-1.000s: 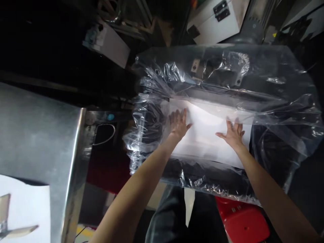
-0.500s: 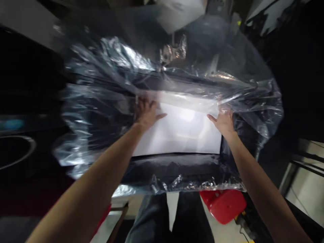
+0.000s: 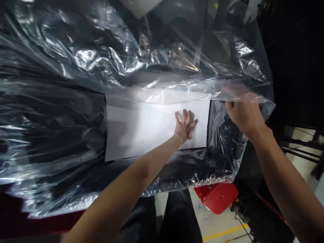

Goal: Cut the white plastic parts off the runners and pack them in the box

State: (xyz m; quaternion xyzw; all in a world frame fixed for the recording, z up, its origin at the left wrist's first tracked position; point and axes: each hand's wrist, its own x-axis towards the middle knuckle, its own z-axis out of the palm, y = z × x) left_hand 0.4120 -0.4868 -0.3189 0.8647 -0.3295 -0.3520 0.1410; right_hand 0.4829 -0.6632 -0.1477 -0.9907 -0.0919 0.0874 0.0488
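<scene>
A white rectangular sheet (image 3: 152, 118) lies on a dark surface, its far edge under a layer of clear plastic film (image 3: 121, 64). My left hand (image 3: 186, 125) rests on the right part of the sheet with its fingers spread. To the right of the sheet, my right hand (image 3: 245, 109) is raised at the film's right side. A fold of film covers its fingers and knuckles, while the thumb side and wrist show. Motion blur and the film hide whether those fingers grip anything.
Wrinkled film also covers the dark surface (image 3: 58, 125) at the left. A red plastic seat (image 3: 220, 199) stands below the near edge, right of my legs. Black bars (image 3: 301, 148) are at the far right, and a yellow line (image 3: 225, 233) runs along the floor.
My left hand has moved from the sheet's left edge to its right part. My right hand has left the sheet's right edge, moving right under the film. The view has shifted rightward.
</scene>
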